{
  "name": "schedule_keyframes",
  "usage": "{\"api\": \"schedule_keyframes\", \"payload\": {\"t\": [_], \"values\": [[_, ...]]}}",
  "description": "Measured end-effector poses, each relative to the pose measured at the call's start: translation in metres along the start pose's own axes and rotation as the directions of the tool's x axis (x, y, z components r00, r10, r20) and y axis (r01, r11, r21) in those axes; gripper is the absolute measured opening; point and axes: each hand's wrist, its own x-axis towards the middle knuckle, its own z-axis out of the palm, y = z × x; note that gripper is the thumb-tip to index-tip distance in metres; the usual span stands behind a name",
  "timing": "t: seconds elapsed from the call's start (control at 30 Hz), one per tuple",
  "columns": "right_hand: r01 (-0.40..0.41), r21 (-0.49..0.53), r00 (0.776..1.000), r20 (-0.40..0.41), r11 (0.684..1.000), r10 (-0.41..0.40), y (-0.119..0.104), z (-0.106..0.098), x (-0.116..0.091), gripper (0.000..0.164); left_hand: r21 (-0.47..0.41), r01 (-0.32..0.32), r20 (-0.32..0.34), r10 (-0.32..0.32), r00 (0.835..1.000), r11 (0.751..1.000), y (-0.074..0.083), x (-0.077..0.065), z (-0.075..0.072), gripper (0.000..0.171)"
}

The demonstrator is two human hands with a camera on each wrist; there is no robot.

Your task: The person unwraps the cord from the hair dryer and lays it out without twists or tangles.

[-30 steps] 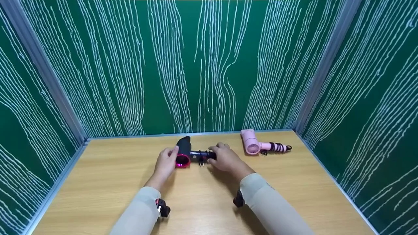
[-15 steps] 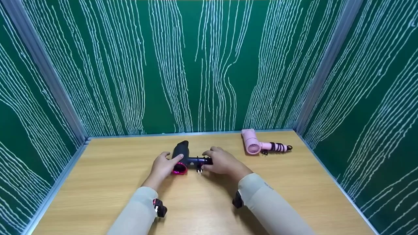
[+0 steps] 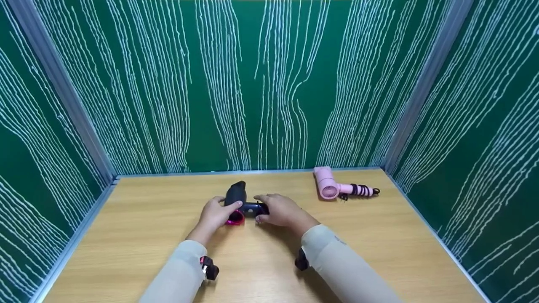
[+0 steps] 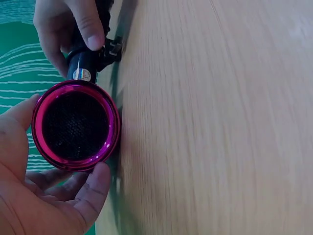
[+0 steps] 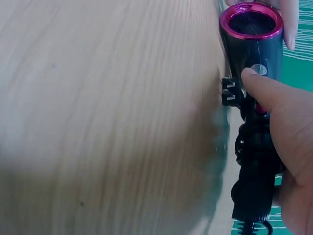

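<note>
A black hair dryer (image 3: 236, 195) with a shiny magenta rim (image 4: 39, 127) lies on the wooden table, rim towards me and handle pointing right. My left hand (image 3: 214, 215) grips its barrel from the left, thumb on one side and fingers on the other. Around the handle (image 5: 254, 191), my right hand (image 3: 283, 210) curls close to the barrel, its thumb near the round sticker (image 5: 259, 69). The black cord (image 5: 249, 142) is wound round the handle, and its two-pin plug (image 5: 231, 92) sticks out beside it.
A pink hair dryer (image 3: 326, 185) with its black cord wrapped round the handle lies at the back right of the table (image 3: 139, 235). Green panels (image 3: 210, 139) with white wavy lines enclose the table at the back and both sides.
The black hair dryer has shifted a little towards me. My right hand has moved left along the handle, nearer the barrel, and my left thumb now lies further over the barrel.
</note>
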Motion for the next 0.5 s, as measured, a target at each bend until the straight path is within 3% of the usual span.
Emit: {"api": "schedule_keyframes", "payload": {"t": [0.23, 0.37, 0.5], "values": [[0.001, -0.009, 1.0, 0.005, 1.0, -0.001, -0.0018, -0.0003, 0.0026, 0.067, -0.034, -0.005, -0.001, 0.005, 1.0, 0.999, 0.0047, -0.0033, 0.0009, 0.084], [0.036, -0.004, 0.999, -0.034, 0.999, -0.036, 0.0002, -0.0031, 0.0007, 0.054, -0.045, 0.002, -0.004, -0.002, 1.0, 0.999, 0.0052, -0.0044, 0.0012, 0.085], [0.103, 0.028, 0.991, -0.091, 0.994, -0.1, 0.0017, -0.0077, -0.0017, 0.041, -0.079, -0.036, -0.016, 0.035, 0.999, 0.996, 0.0054, -0.0048, -0.0006, 0.08]]}}
